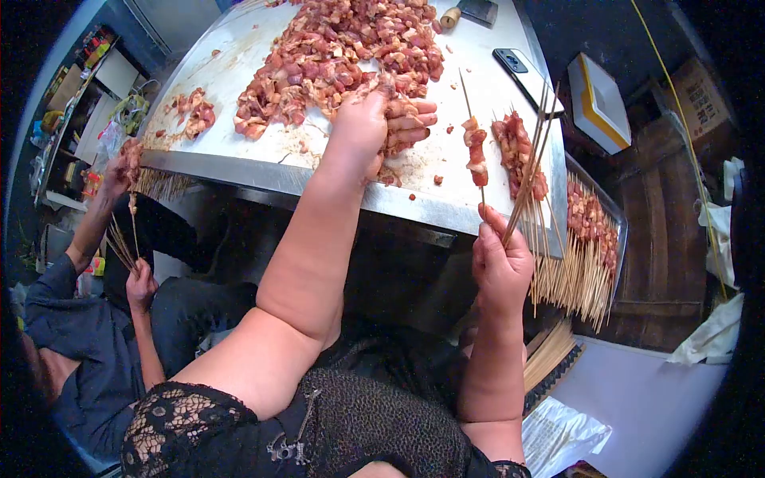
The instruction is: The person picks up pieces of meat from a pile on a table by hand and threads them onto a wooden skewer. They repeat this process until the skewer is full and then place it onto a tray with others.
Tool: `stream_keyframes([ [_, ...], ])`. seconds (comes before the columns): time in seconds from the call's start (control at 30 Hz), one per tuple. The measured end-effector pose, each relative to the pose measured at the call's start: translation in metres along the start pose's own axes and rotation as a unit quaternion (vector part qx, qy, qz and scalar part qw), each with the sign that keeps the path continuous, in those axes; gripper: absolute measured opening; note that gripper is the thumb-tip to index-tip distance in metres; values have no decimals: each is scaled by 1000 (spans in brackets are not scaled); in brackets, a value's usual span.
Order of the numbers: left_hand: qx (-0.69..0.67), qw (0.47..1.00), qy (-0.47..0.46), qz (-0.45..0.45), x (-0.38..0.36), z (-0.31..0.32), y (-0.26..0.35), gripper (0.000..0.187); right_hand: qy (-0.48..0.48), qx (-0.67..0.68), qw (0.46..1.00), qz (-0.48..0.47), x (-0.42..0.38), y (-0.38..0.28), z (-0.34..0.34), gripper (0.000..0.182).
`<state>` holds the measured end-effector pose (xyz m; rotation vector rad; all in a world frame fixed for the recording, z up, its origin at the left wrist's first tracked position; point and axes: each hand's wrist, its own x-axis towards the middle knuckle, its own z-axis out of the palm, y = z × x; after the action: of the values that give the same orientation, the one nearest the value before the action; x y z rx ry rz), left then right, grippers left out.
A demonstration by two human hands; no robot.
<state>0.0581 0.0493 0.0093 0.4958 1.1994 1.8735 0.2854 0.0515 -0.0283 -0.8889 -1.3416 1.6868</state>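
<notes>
My left hand (385,123) lies at the near edge of a big heap of raw meat chunks (339,60), touching it. Its fingers are stretched out and slightly apart; part of the palm is hidden. My right hand (504,248) is closed around several thin bamboo skewers (531,171) at the table's front edge. One meat skewer (476,151) in this hand points upward, with a few chunks threaded near its upper part. Just to the right, several finished meat skewers (518,151) lie on the white tabletop (430,187).
A metal tray (617,219) of loaded skewers adjoins the table at right. A phone (526,80) lies near the right edge, a white-and-yellow box (599,103) beyond. At left, a co-worker's hand (142,285) holds skewers. Bundled sticks (550,358) are below right.
</notes>
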Motion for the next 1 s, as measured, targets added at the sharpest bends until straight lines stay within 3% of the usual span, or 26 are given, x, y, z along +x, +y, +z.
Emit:
stream_keyframes([
  [0.1,-82,996,-15,-28,-1,-2,3,26,12,-28,999,9,-1,0,0,25],
  [0.2,-43,998,-34,9,-1,-6,2,25,-5,-96,995,-16,-3,2,-2,24],
  [0.47,-114,989,-40,86,5,-10,-2,26,-20,-128,991,-29,-5,6,-2,23],
  [0.57,-67,996,-9,56,0,-7,5,25,-25,-155,987,-30,-5,6,-1,23],
  [0.7,-102,994,-4,43,-2,-6,8,28,-16,-208,978,-21,-5,5,-2,22],
  [0.77,-168,983,-57,38,-1,-9,7,29,-9,-208,977,-39,-5,4,-2,22],
  [1.0,-130,989,-45,58,2,-12,2,27,-17,-221,973,-66,-5,2,-2,22],
])
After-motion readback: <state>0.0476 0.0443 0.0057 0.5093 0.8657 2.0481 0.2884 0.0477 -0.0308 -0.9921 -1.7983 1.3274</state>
